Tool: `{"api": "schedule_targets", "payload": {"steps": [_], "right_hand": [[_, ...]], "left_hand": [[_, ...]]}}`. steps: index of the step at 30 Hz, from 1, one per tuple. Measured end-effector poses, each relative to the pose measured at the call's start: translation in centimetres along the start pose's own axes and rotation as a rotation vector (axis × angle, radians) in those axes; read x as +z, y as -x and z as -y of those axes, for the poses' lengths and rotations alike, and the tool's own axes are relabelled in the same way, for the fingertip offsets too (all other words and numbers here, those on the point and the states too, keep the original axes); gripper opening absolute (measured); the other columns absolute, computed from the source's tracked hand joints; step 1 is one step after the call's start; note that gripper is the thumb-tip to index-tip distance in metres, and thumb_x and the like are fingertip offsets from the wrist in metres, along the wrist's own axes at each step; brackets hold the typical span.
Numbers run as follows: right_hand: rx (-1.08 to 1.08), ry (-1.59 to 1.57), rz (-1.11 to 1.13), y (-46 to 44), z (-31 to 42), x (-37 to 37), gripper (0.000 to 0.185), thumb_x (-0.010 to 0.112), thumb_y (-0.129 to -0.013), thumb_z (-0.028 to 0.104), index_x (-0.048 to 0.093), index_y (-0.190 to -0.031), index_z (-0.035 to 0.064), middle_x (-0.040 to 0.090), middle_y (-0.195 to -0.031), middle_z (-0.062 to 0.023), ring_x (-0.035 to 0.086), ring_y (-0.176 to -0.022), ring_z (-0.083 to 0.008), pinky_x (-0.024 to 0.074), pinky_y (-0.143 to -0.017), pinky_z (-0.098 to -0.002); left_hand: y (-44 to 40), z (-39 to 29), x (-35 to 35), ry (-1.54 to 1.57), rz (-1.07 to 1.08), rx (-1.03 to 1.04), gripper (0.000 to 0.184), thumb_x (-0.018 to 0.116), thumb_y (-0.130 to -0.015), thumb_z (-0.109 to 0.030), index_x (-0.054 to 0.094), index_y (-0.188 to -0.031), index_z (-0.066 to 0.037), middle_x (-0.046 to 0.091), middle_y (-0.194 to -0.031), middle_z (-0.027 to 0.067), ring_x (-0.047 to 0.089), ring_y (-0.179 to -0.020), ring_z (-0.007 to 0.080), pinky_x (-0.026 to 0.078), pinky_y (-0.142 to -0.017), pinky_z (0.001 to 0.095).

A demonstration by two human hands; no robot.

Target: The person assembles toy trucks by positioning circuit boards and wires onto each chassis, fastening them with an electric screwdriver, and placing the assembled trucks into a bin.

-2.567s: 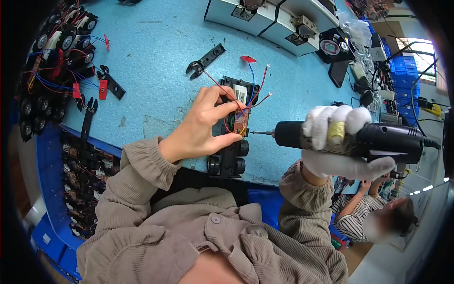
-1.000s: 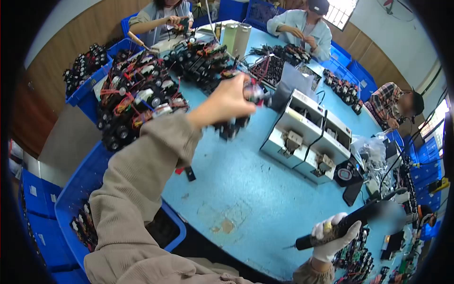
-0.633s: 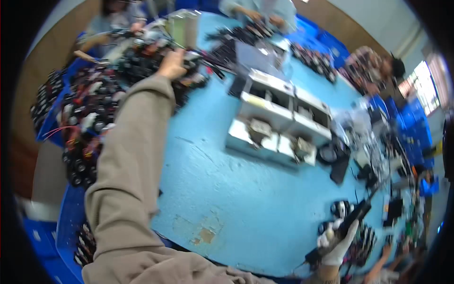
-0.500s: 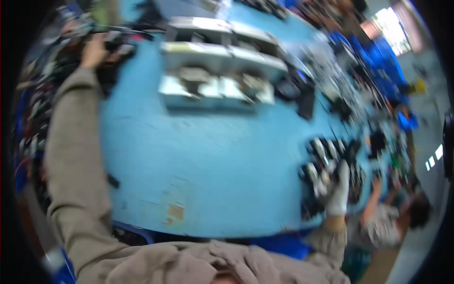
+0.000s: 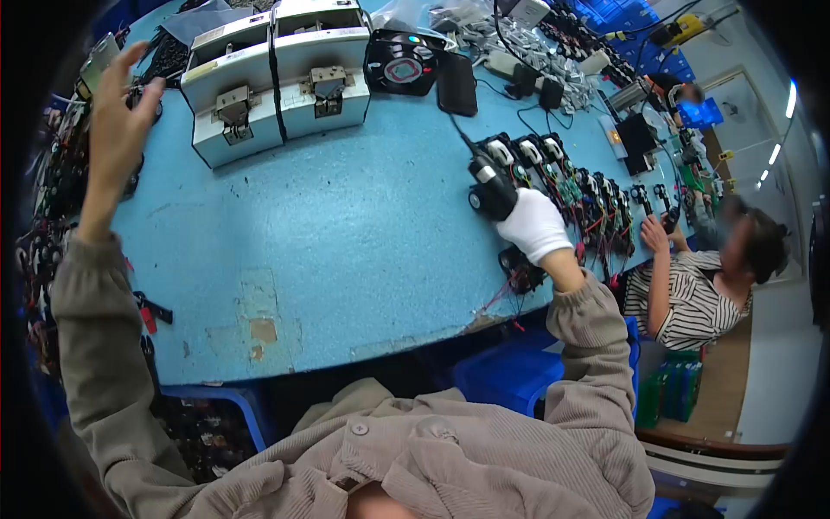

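Observation:
My left hand [image 5: 121, 130], bare, is raised over the left side of the table with its fingers spread and nothing in them. Near it lies a heap of dark parts along the left edge. My right hand [image 5: 536, 227], in a white glove, is closed around a black corded tool [image 5: 493, 182] that looks like an electric screwdriver. Its cable runs up toward the back of the table. The glove hides part of the tool. Beside and beyond this hand stand rows of small black-and-white assemblies [image 5: 596, 208] with coloured wires.
Two white metal boxes [image 5: 238, 143] with latches stand at the back. To their right are a black fan-like unit [image 5: 402, 65] and a black phone-like slab [image 5: 456, 84]. A co-worker in a striped shirt [image 5: 692, 298] handles parts at the right. Blue bins [image 5: 510, 376] sit below the table's front edge.
My right hand has moved left and away from me, with the tool in it. My left hand has come off the heap of parts and opened. The view has turned and sharpened.

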State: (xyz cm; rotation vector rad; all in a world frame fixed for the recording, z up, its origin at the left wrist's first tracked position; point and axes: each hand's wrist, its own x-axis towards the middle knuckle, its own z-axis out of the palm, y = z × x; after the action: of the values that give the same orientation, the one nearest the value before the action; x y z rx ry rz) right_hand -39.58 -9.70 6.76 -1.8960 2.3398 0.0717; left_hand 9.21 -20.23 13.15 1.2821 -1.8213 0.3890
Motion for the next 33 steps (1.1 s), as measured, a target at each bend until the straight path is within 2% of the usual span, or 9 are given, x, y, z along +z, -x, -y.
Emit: {"api": "schedule_targets", "payload": {"steps": [4, 8, 12, 19, 23, 24, 28, 31, 33], "right_hand": [[-0.061, 0.004, -0.058, 2.0, 2.6, 0.5, 0.02, 0.059, -0.07, 0.012, 0.063, -0.086, 0.0, 0.063, -0.081, -0.0218, 0.063, -0.078, -0.0379, 0.0505, -0.073, -0.0415], [-0.26, -0.203, 0.052, 3.4, 7.2, -0.6, 0.032, 0.07, -0.059, 0.024, 0.062, -0.079, -0.0005, 0.061, -0.073, -0.0217, 0.061, -0.074, -0.0359, 0.0486, -0.067, -0.0368], [-0.497, -0.565, 0.264, 3.6, 11.5, -0.1, 0.038, 0.076, -0.058, 0.028, 0.064, -0.08, -0.0004, 0.062, -0.066, -0.0148, 0.061, -0.058, -0.0243, 0.0485, -0.058, -0.0306], [-0.327, -0.667, 0.816, 2.0, 12.5, 0.1, 0.026, 0.076, -0.064, 0.014, 0.067, -0.086, 0.0027, 0.059, -0.064, -0.0026, 0.05, -0.047, -0.0087, 0.0391, -0.04, -0.0231], [-0.286, -0.742, 0.842, 2.4, 12.6, 0.3, 0.025, 0.075, -0.066, 0.013, 0.065, -0.087, 0.0031, 0.059, -0.067, 0.0007, 0.05, -0.052, -0.0068, 0.0399, -0.046, -0.0224], [-0.286, -0.756, 0.819, 2.4, 12.6, 0.6, 0.025, 0.076, -0.065, 0.013, 0.065, -0.086, 0.0032, 0.059, -0.067, 0.0004, 0.05, -0.053, -0.0069, 0.0401, -0.047, -0.0226], [-0.288, -0.886, 0.798, 3.0, 13.9, 1.3, 0.027, 0.077, -0.066, 0.015, 0.066, -0.088, 0.0043, 0.06, -0.07, 0.0, 0.053, -0.054, -0.0077, 0.0426, -0.049, -0.0228], [-0.311, -1.084, 0.747, 4.3, 16.6, 3.3, 0.028, 0.075, -0.07, 0.016, 0.066, -0.094, 0.0052, 0.061, -0.073, 0.0004, 0.051, -0.051, -0.0073, 0.042, -0.048, -0.0226], [-0.19, -1.162, 0.839, 5.1, 18.4, 4.1, 0.027, 0.072, -0.074, 0.017, 0.065, -0.096, 0.0039, 0.06, -0.073, -0.0005, 0.05, -0.05, -0.0076, 0.0421, -0.047, -0.0227]], "left_hand": [[5.5, -11.7, -1.6, 0.263, 0.148, 0.152, 0.043, 0.065, -0.07, 0.0, 0.053, -0.111, -0.006, 0.055, -0.111, 0.0088, 0.05, -0.104, 0.0241, 0.04, -0.086, 0.0342], [12.7, -18.1, -1.2, 0.484, 0.349, 0.179, 0.04, 0.064, -0.066, 0.005, 0.054, -0.104, -0.003, 0.051, -0.107, 0.0145, 0.048, -0.102, 0.0319, 0.04, -0.086, 0.0388], [17.1, -21.1, 0.1, 0.554, 0.51, 0.338, 0.049, 0.066, -0.065, 0.002, 0.052, -0.112, -0.004, 0.048, -0.116, 0.0151, 0.046, -0.108, 0.0322, 0.042, -0.089, 0.04], [18.3, -23.1, 1.5, 0.415, 0.486, 0.684, 0.04, 0.056, -0.074, -0.012, 0.052, -0.114, -0.007, 0.043, -0.127, 0.0131, 0.044, -0.113, 0.0269, 0.039, -0.091, 0.0354], [17.8, -23.4, 2.5, 0.568, 0.6, 0.87, 0.013, 0.055, -0.073, -0.014, 0.056, -0.083, -0.007, 0.053, -0.106, 0.0108, 0.049, -0.102, 0.0215, 0.041, -0.085, 0.0325], [18.1, -23.2, 3.1, 0.587, 0.392, 0.887, 0.009, 0.055, -0.071, -0.016, 0.051, -0.073, -0.008, 0.055, -0.093, 0.0075, 0.051, -0.093, 0.018, 0.042, -0.079, 0.0286], [15.9, -20.0, 0.4, 0.982, 0.117, 0.168, 0.014, 0.057, -0.073, 0.005, 0.059, -0.085, -0.004, 0.06, -0.076, 0.0082, 0.059, -0.068, 0.0222, 0.05, -0.058, 0.0283], [15.5, -15.6, -0.4, 1.227, 0.004, -0.873, 0.014, 0.056, -0.089, -0.013, 0.059, -0.092, 0.0, 0.064, -0.074, 0.0058, 0.057, -0.062, 0.0093, 0.05, -0.06, 0.0251], [17.7, -11.1, 0.4, 1.337, -0.023, -1.19, 0.025, 0.055, -0.09, -0.019, 0.051, -0.106, 0.001, 0.061, -0.088, 0.0099, 0.056, -0.074, 0.0116, 0.048, -0.067, 0.0241]]}}
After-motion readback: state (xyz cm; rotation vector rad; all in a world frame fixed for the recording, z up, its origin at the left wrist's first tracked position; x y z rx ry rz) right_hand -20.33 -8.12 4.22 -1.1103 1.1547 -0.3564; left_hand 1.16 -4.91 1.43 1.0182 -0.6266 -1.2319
